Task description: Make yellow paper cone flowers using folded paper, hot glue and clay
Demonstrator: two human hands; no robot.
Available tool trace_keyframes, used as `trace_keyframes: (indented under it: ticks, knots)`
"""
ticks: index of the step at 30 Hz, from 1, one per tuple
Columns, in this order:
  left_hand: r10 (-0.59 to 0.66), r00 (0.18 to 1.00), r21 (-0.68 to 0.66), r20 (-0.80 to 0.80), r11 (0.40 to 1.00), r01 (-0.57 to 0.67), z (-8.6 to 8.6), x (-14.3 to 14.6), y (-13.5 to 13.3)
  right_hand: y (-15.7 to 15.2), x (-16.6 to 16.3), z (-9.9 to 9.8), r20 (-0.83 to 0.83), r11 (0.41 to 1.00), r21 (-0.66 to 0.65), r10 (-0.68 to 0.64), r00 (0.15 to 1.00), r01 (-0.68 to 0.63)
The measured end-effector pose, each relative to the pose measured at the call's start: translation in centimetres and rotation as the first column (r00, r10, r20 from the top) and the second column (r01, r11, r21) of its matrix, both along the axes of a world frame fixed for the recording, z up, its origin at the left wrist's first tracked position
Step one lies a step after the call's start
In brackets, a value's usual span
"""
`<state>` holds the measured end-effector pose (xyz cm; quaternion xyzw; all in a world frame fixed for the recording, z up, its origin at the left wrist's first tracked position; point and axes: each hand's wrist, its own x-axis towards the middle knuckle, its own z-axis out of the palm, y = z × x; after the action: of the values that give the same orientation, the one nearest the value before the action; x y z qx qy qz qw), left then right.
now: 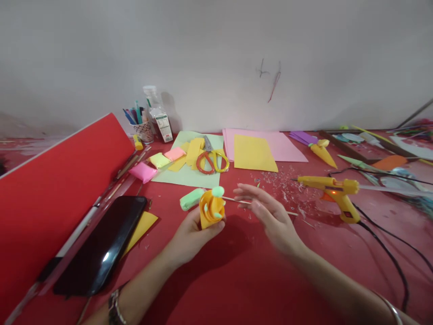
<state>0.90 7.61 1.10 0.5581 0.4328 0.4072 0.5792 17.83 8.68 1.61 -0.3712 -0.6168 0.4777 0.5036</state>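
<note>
My left hand [189, 234] is closed around a rolled orange-yellow paper flower [211, 208], holding it upright above the red table [237, 280]. The nails on that hand are mint green. To the right of the flower hovers my right hand [267, 212], fingers stretched out and apart, holding nothing. A thin wooden stick [237, 200] lies on the table just behind the right fingers. A green clay block [191, 198] rests behind the flower.
A yellow glue gun [333, 192] with a black cord stands at the right. Scissors [211, 160], yellow strips, clay packets and coloured paper sheets lie farther back. A black phone [104, 243] and a red board [57, 189] are at the left. A pen cup [142, 126] stands by the wall.
</note>
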Motion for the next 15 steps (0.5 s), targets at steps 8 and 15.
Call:
trace_keyframes:
  ticks: [8,15]
  knots:
    - [0.015,0.999,0.238,-0.044,0.971,-0.004,-0.27,-0.22,0.42,-0.61,-0.28,-0.06,0.275,0.971,0.205,0.065,0.959,-0.124]
    - [-0.035,0.99,0.307,-0.14,0.949,0.077,0.14,0.2,0.07,-0.81,-0.47,-0.21,0.557,0.916,0.262,0.113,0.823,-0.303]
